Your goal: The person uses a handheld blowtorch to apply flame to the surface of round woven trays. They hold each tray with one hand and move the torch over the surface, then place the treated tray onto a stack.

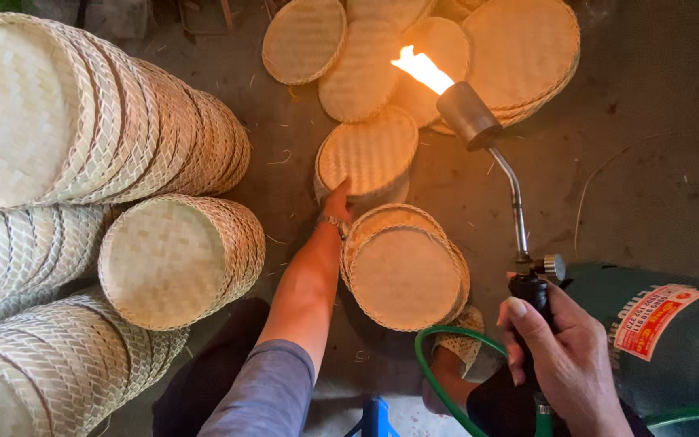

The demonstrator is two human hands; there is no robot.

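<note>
Leftward, four leaning stacks of woven bamboo trays (163, 263) crowd the floor (657, 186). Centrally, the left hand (336, 202) stretches out, fingers extended, touching one round tray (368, 152); another small pile (404, 277) lies just beside the forearm. Rightward, the right hand (564, 356) clenches one lit gas torch (519, 202), beside one green cylinder (665, 340).

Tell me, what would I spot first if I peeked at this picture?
The bright orange flame shooting from the gas torch near the top middle, held by the right hand at the lower right. Next, the round woven bamboo trays: big leaning stacks on the left and more spread on the floor at the top. The left hand reaches to a small tray in the middle.
</note>
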